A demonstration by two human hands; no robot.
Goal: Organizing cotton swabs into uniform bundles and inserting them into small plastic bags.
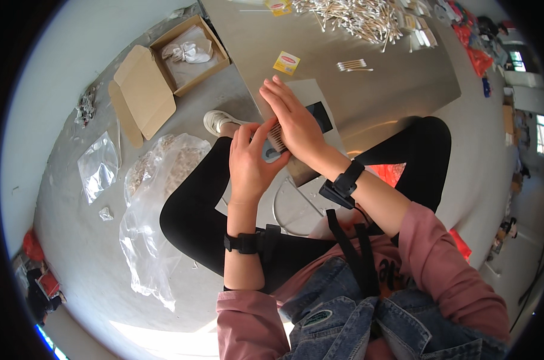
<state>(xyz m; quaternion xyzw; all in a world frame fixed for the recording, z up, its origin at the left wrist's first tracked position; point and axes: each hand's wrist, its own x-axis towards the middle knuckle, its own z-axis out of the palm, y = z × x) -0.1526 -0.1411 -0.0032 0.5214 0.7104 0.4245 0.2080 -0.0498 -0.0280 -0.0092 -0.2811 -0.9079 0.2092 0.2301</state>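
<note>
Above the near edge of the metal table, my left hand (249, 163) curls its thumb and fingers around a bundle of cotton swabs (276, 138), whose thin sticks lie side by side. My right hand (300, 125) is flat against the bundle's right side, fingers stretched out; its palm is turned away from view. Just beyond my fingertips lies a small yellow card (286, 63) with a red mark. A short row of loose swabs (355, 65) rests farther right. Behind it spreads a large heap of cotton swabs (350, 18).
An open cardboard box (175, 84) with a white bag (191, 49) stands left of the table (398, 84). Clear plastic bags (158, 204) lie on the floor beside my leg. A dark flat piece (319, 117) sits by the table's near edge. Small packs (425, 35) stand beside the heap.
</note>
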